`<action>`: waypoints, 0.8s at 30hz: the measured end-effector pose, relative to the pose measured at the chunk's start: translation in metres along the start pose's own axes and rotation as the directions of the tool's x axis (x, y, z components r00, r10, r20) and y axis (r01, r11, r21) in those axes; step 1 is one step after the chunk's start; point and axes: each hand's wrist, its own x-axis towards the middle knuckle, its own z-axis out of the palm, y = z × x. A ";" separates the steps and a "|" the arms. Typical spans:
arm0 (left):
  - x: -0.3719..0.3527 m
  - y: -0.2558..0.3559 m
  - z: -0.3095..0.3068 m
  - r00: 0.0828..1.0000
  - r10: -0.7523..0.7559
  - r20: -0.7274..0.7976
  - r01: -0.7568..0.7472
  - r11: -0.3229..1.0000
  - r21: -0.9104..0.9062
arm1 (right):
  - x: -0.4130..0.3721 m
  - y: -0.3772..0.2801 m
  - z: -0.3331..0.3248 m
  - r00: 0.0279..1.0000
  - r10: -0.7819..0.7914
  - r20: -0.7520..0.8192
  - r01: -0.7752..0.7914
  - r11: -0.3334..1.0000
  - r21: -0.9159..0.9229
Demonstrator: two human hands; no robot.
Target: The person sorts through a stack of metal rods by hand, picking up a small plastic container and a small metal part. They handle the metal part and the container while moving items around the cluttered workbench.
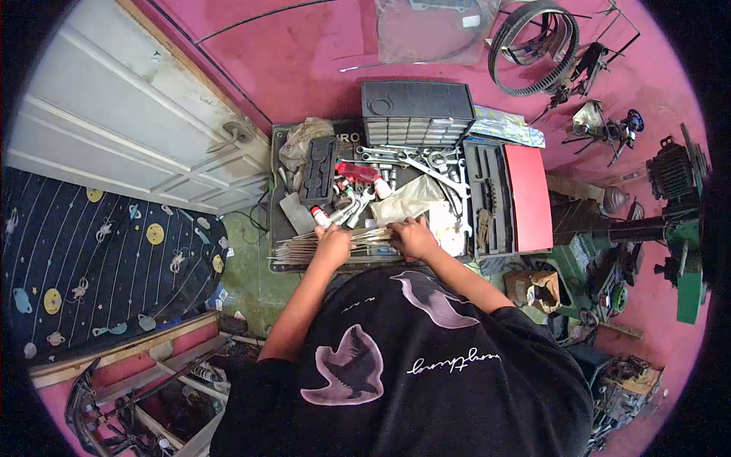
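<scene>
Along the near edge of the surface [280,221], the left hand [333,245] and right hand [413,238] curl over thin beige sheets [297,250]; whether they pinch cannot be told. Probably light, flexible and creasable, the sheets suit an edge hold. Beyond: spanners [435,175].

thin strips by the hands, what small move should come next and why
Probably even up the thin strips with the left hand: their ends look uneven where they stick out beyond it, and the right hand, farther along, could steady them.
</scene>
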 end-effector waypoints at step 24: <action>0.036 0.061 0.002 0.996 -0.044 0.078 0.084 0.753 -0.653 | -0.025 0.043 -0.031 0.988 0.050 0.147 -0.151 0.078 0.985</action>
